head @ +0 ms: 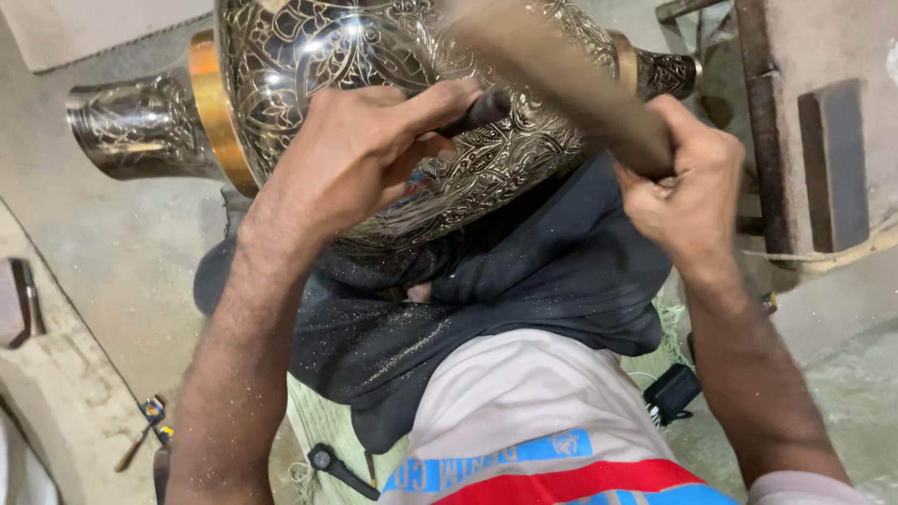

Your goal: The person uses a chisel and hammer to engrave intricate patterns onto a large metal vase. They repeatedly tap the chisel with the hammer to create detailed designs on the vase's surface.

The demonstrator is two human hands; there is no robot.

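A large, dark, brass-coloured metal vase engraved with floral patterns (412,103) lies on its side across the person's lap, its long axis running left to right. Its flared, silvery engraved end with a gold band (140,122) points left and its narrower end (669,70) points right. It rests on a dark cloth dusted with fine metal shavings (524,281), which is spread over the person's legs.

Both hands work on the near side of the vase's bulging body. The left hand (360,154) is closed around a thin dark chisel-like tool (482,110), its tip set against the engraved surface at the middle of the belly. The right hand (687,178) is clenched around the handle of a blurred wooden mallet or stick (552,70), which slants up and left over the vase towards the chisel's end. The left hand is touching the vase; the right hand is just off to its right.

On the floor near the left lie small hand tools (145,425).
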